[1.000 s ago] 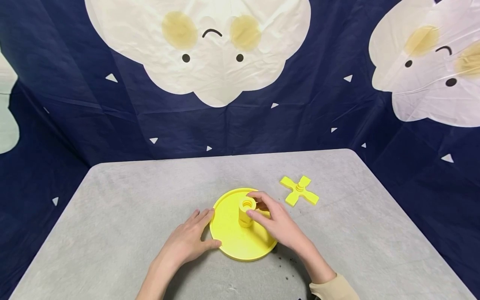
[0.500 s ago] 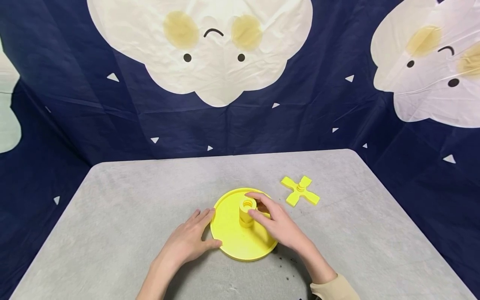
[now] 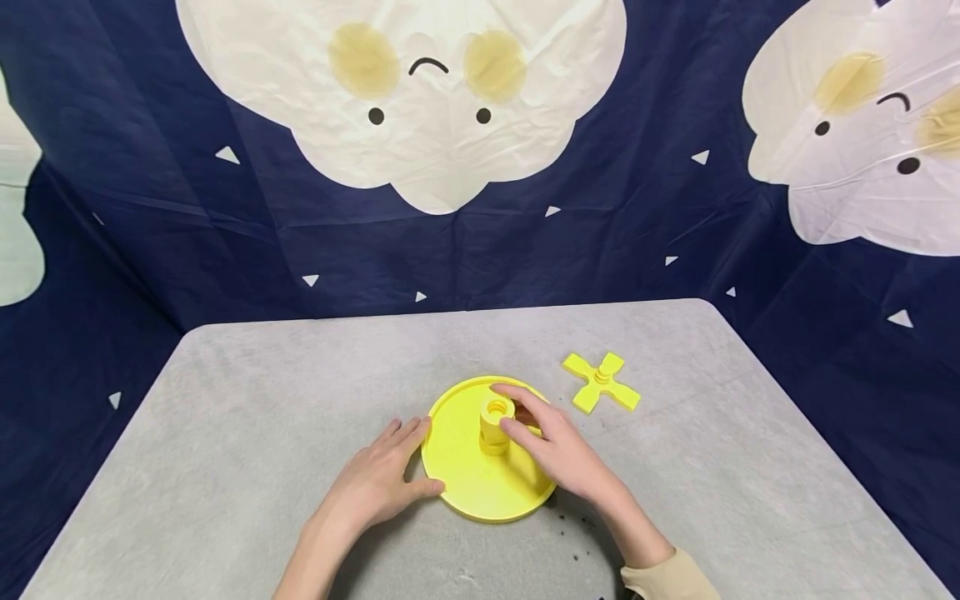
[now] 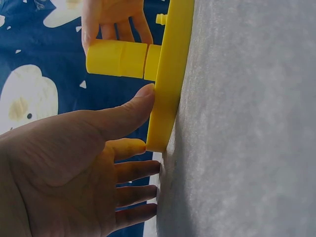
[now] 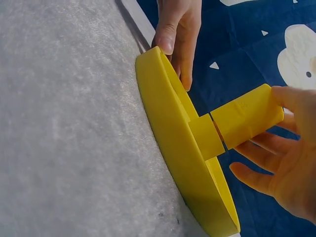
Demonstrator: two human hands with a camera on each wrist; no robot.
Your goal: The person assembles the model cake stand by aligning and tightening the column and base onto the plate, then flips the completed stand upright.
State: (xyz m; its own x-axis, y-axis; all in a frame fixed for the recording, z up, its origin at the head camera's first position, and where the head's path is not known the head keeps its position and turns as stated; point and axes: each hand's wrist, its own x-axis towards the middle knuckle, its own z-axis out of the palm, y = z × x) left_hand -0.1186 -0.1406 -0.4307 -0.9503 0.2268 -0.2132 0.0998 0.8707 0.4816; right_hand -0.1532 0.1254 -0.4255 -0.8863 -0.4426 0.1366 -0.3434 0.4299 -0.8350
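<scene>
A round yellow tray [image 3: 461,479] with a raised rim lies on the table. From its middle rises a short yellow collar [image 5: 206,137], and on that stands a hollow yellow cylinder [image 3: 491,425] with screw threads inside its top. My right hand [image 3: 562,446] holds the cylinder between thumb and fingers. A thin seam separates cylinder and collar in both wrist views. At the tray's left, my left hand [image 3: 378,482] has its thumb and index fingertip against the rim, fingers spread and fairly straight. The left wrist view shows the other fingertips near the tabletop.
Behind and right of the tray lies a flat yellow four-armed cross [image 3: 600,382] with a threaded stud standing up from its centre. The grey table [image 3: 285,392] has a few dark specks near the right forearm. A dark blue cloth [image 3: 495,267] with clouds hangs behind.
A notch-like gap low on the cylinder, not seen a second ago, now shows in the head view. The right fingers have barely shifted. Left hand, tray and cross stay in place.
</scene>
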